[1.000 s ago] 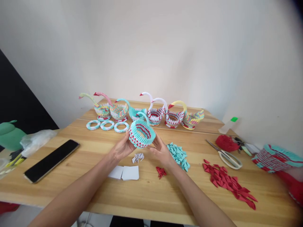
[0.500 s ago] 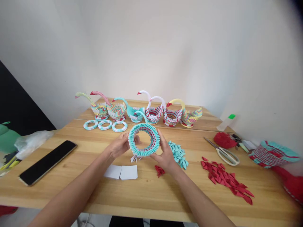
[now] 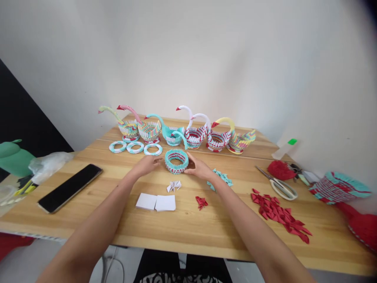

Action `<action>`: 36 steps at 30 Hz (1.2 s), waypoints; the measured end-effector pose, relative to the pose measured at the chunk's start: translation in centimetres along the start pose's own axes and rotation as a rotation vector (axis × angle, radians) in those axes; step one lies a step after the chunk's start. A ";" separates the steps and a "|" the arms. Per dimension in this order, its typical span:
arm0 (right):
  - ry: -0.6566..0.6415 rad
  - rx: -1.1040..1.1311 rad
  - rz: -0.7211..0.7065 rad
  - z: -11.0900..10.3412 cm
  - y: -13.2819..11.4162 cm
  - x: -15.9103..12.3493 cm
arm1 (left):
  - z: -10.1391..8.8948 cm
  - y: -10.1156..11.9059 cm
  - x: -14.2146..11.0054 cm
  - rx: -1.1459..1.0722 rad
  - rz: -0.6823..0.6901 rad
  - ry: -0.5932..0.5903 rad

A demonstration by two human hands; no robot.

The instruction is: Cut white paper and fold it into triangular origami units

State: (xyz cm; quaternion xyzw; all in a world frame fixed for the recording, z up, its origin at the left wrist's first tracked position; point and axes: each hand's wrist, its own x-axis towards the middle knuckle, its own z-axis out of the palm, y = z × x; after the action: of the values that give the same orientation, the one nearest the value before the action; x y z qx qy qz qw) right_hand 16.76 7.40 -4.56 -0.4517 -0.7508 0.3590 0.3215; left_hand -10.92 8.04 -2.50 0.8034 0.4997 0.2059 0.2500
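Observation:
A round paper basket (image 3: 171, 169) of folded turquoise, red and white pieces sits upright on the wooden table, its open top facing up. My left hand (image 3: 147, 165) is just left of it, fingers stretched out and holding nothing, with a small gap to the basket. On the other side, my right hand (image 3: 200, 168) has thumb and fingers spread at the basket's right wall, touching or nearly so. A curved turquoise neck piece (image 3: 181, 137) stands right behind the basket. Small white folded pieces (image 3: 173, 186) lie in front, with red folded pieces (image 3: 201, 202) to their right.
Paper swan baskets (image 3: 196, 135) line the back, with three paper rings (image 3: 135, 147) before them. Turquoise pieces (image 3: 222, 179) lie partly behind my right arm. White paper stacks (image 3: 165, 203), a phone (image 3: 70, 188), scissors (image 3: 282, 188), a red pile (image 3: 279, 212) and another basket (image 3: 338, 188) surround.
The basket, held tilted between both hands before, has moved away from me and down onto the table. My left hand has come off it; my right hand's fingers have spread.

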 end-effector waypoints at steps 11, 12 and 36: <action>0.040 -0.039 -0.009 1.0 0.4 -0.7 | 3.2 0.9 0.7 -0.266 0.240 0.128; 0.055 -0.059 -0.015 1.3 0.3 -0.5 | 3.5 1.0 0.8 -0.276 0.253 0.139; 0.025 -0.813 -0.371 2.5 -6.7 1.0 | 2.2 -0.7 1.2 -0.525 0.162 0.134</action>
State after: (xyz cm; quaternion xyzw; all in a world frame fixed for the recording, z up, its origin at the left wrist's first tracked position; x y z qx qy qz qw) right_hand 11.34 5.45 -0.16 -0.4034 -0.8952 -0.0345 0.1861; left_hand -9.62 8.91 -4.58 0.7330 0.3788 0.4003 0.3988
